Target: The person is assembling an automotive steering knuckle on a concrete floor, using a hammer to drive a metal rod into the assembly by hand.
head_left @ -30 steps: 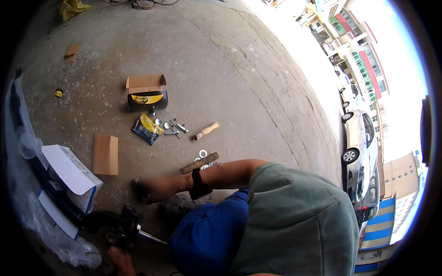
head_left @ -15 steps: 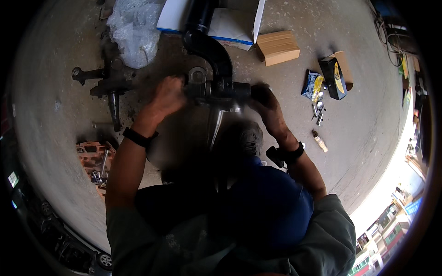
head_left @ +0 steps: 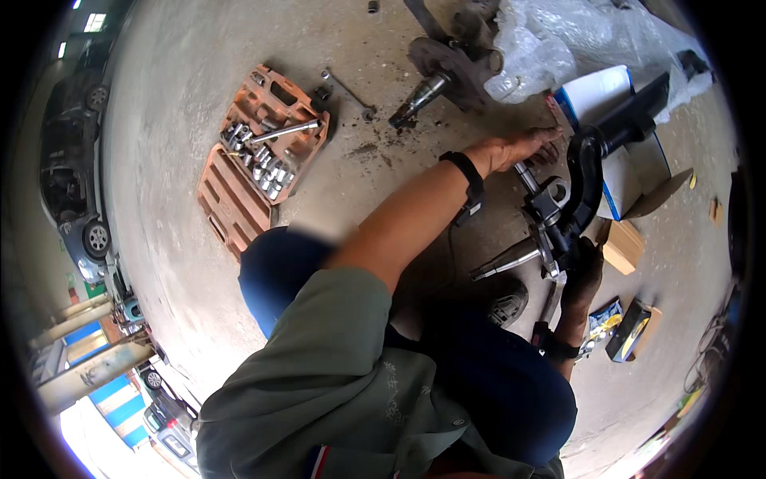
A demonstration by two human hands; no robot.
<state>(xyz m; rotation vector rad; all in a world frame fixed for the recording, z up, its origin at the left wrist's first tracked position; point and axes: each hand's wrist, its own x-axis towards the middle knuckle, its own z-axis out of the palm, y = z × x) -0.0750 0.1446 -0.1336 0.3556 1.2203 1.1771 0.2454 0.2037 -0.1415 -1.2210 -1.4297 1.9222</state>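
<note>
My left hand point(head_left: 527, 148) is curled at the upper end of a steel pin point(head_left: 527, 179) that reaches into the black knuckle assembly. My right hand point(head_left: 587, 271), darkened by shadow, grips the lower end of that assembly. The assembly point(head_left: 586, 176) has a bent black beam running up to the right and a tapered steel spindle point(head_left: 505, 259) pointing down-left, above my shoe point(head_left: 507, 303). A white-and-blue box point(head_left: 594, 88) lies under the beam. Farther up, an old dirty knuckle with a spindle point(head_left: 435, 86) lies on stained concrete.
An orange socket case point(head_left: 235, 188) lies open at the left, beside a loose wrench point(head_left: 347, 92). Bubble wrap point(head_left: 558, 40) is at top right. A cardboard piece point(head_left: 624, 244), yellow-and-black box point(head_left: 634, 331) and small parts lie at the right. A car point(head_left: 76, 176) stands along the far left.
The view has swung toward the socket case. My left hand, earlier at the assembly's left side, now sits at the top of the steel pin. My right hand stays at the assembly's end.
</note>
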